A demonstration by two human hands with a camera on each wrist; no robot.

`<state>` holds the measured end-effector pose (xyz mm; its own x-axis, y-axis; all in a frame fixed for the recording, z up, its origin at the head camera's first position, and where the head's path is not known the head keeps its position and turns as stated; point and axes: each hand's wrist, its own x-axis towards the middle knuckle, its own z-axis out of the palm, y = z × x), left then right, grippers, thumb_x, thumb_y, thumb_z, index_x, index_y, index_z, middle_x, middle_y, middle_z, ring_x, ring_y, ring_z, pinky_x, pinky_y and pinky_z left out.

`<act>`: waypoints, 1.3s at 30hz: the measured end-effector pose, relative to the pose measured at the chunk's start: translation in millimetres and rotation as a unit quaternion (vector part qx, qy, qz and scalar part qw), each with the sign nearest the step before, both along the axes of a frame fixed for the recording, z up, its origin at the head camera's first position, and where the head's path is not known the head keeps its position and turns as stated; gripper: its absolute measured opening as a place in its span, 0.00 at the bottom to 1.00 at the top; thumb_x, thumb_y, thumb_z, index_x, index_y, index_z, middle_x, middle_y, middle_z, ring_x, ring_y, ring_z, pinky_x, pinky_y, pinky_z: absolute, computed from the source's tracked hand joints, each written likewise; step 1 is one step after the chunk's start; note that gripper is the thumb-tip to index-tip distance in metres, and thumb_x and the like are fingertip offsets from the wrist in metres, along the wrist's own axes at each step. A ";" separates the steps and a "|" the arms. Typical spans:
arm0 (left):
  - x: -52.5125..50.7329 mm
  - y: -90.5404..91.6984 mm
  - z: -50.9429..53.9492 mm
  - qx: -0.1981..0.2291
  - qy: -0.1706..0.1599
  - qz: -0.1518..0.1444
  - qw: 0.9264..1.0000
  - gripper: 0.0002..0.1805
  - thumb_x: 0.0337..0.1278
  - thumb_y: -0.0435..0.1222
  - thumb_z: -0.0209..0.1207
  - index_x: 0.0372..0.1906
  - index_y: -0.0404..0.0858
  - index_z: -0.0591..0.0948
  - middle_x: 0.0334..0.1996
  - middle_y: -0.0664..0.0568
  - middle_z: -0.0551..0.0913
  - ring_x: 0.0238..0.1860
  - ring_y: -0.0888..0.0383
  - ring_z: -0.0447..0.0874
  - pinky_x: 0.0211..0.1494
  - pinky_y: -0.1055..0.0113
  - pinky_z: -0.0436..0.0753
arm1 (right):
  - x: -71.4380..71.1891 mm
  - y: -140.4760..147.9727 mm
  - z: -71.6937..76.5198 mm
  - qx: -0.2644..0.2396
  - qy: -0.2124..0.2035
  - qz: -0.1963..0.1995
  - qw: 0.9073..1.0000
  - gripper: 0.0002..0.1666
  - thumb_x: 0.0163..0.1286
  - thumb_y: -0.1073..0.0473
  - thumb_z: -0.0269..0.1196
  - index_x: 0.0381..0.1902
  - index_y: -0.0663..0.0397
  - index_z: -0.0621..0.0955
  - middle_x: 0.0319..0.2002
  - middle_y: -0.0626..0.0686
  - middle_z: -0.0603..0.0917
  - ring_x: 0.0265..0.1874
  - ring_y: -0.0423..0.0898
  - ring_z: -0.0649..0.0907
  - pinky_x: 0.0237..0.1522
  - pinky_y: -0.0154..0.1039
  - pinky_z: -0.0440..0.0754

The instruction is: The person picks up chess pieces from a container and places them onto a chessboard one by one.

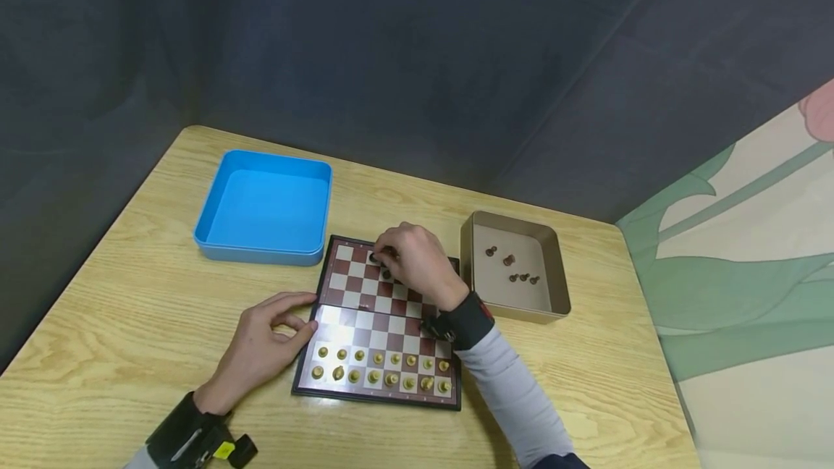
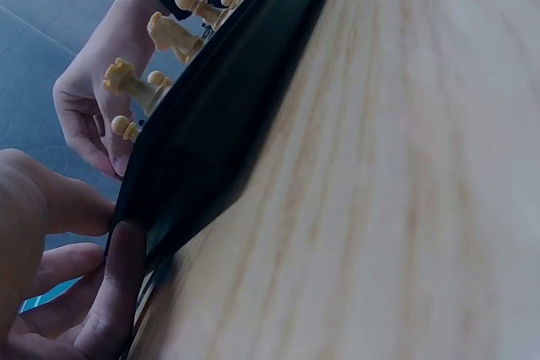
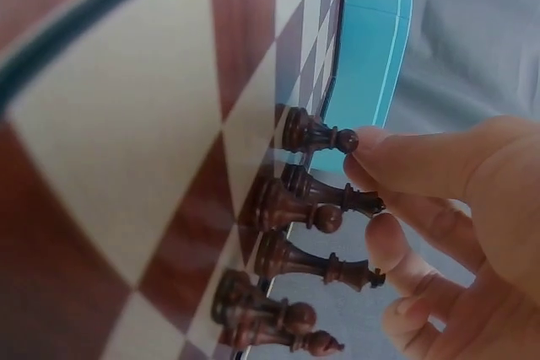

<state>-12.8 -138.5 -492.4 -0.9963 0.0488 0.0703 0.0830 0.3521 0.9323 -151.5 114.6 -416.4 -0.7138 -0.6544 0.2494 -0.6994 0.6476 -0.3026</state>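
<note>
A folding chessboard (image 1: 357,282) lies on the table, with two rows of gold-coloured pieces (image 1: 392,379) along its near side. At its left edge, my left hand (image 1: 260,342) holds the board's rim between thumb and fingers. Over the far half, my right hand (image 1: 420,263) pinches the head of a dark brown pawn (image 3: 316,132) between thumb and forefinger. That pawn's base is at the board surface. Several other dark pieces, among them a tall crowned piece (image 3: 312,260) and a pawn (image 3: 291,206), stand beside it. In the head view the right hand hides most of them.
A tan metal box (image 1: 562,284) right of the board holds several dark pieces (image 1: 509,260). At the far left stands a blue tray (image 1: 260,255). A dark curtain (image 1: 391,56) hangs behind the wooden table (image 1: 117,310).
</note>
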 end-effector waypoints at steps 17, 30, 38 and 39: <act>-0.2 2.0 0.0 0.002 -0.005 -0.001 1.000 0.23 0.62 0.29 0.73 0.63 0.38 0.85 0.51 0.44 0.89 0.30 0.65 0.90 0.32 0.70 0.89 | 2.0 6.7 11.4 0.010 0.008 -0.002 1.000 0.06 0.75 0.62 0.70 0.44 0.49 0.92 0.44 0.48 0.92 0.40 0.45 0.87 0.39 0.39 0.87; -0.1 0.4 -0.1 0.005 -0.003 -0.001 1.000 0.23 0.63 0.29 0.73 0.63 0.38 0.85 0.51 0.44 0.88 0.31 0.66 0.90 0.31 0.69 0.90 | 5.0 34.6 22.5 -0.025 0.026 -0.029 0.999 0.05 0.74 0.62 0.71 0.45 0.51 0.92 0.44 0.51 0.91 0.40 0.48 0.88 0.41 0.42 0.89; -0.2 0.1 0.9 0.004 -0.006 0.002 1.000 0.24 0.63 0.30 0.73 0.64 0.39 0.85 0.50 0.45 0.88 0.31 0.65 0.91 0.32 0.70 0.90 | 7.2 61.3 23.1 -0.040 0.026 -0.053 0.997 0.05 0.74 0.63 0.71 0.45 0.53 0.92 0.44 0.53 0.91 0.38 0.49 0.88 0.37 0.43 0.87; -0.1 0.0 0.8 0.003 -0.006 0.002 1.000 0.24 0.63 0.30 0.73 0.64 0.39 0.85 0.49 0.45 0.88 0.31 0.65 0.91 0.32 0.70 0.90 | 7.8 64.7 23.0 -0.039 0.024 -0.058 0.997 0.05 0.74 0.63 0.71 0.45 0.53 0.92 0.44 0.53 0.91 0.38 0.49 0.87 0.36 0.44 0.87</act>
